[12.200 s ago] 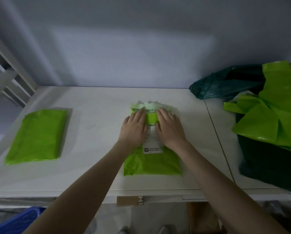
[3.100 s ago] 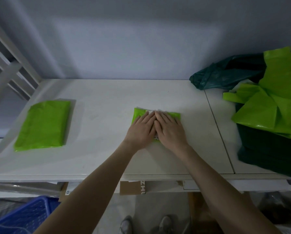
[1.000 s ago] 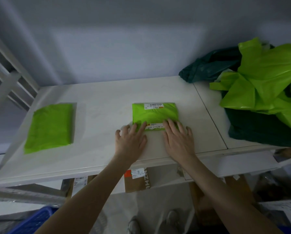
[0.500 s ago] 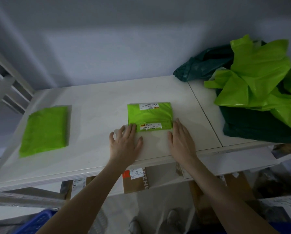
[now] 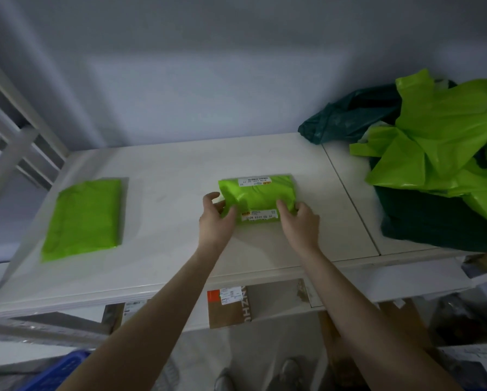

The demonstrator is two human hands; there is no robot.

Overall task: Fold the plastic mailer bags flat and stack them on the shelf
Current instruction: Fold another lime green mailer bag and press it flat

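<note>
Fingers [image 5: 227,214] of left hand [image 5: 215,221] curling round the left edge of a small folded lime-green plastic mailer bag with white printed labels [image 5: 258,197], thumb on top, other fingertips tucked at the side. Fingers of right hand [image 5: 300,222] clamping the bag's right near corner likewise, thumb pressing the top face. Both hands gripping the bag at the centre of a white flat shelf board [image 5: 166,170], near edge seeming slightly raised, though hard to tell. Lying flat at 9 o'clock from it, well apart: a larger folded lime-green plastic mailer bag [image 5: 84,218]. Heaping at 3 o'clock, on the shelf's right section: crumpled lime-green plastic bags [image 5: 440,136] over dark green plastic bags [image 5: 434,218]. Showing below the shelf's near edge, at 6 o'clock: a brown cardboard box with an orange label [image 5: 228,307].
</note>
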